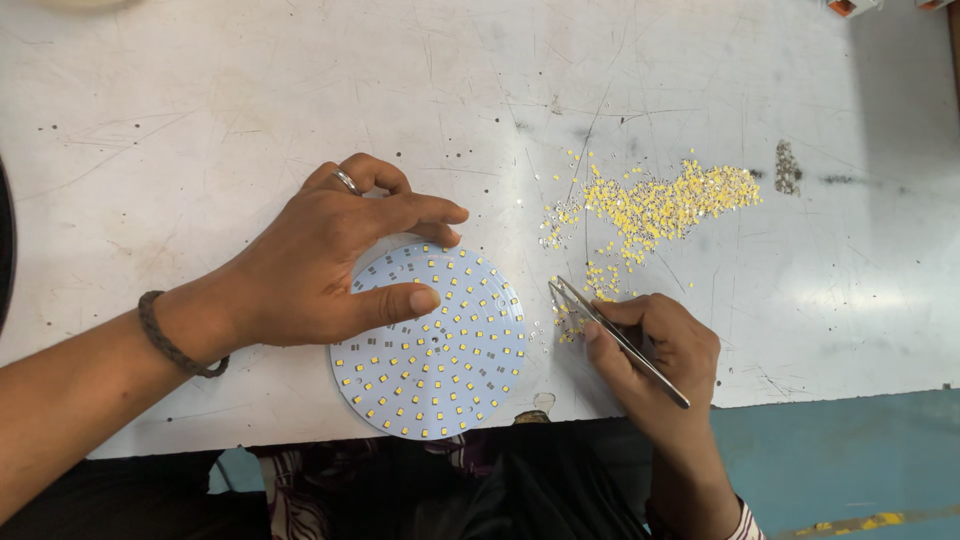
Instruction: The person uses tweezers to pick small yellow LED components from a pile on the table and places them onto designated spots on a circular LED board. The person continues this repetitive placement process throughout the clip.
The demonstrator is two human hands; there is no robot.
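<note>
A round white circuit board (pixel 440 370) dotted with several small yellow chips lies near the table's front edge. My left hand (pixel 320 260) rests on its upper left part, thumb and fingers spread over the rim. My right hand (pixel 660 350) grips metal tweezers (pixel 615 335) whose tips point up-left, just right of the board. A loose pile of tiny yellow chips (pixel 660 205) is scattered above the tweezers, with a few strays (pixel 572 322) close to the tips. Whether the tips hold a chip is too small to tell.
The scratched white table (pixel 250 110) carries everything. A small grey smudge of debris (pixel 787 168) lies right of the pile. Blue floor (pixel 850 450) shows beyond the table's front edge at lower right. Dark patterned cloth (pixel 400 490) sits below the board.
</note>
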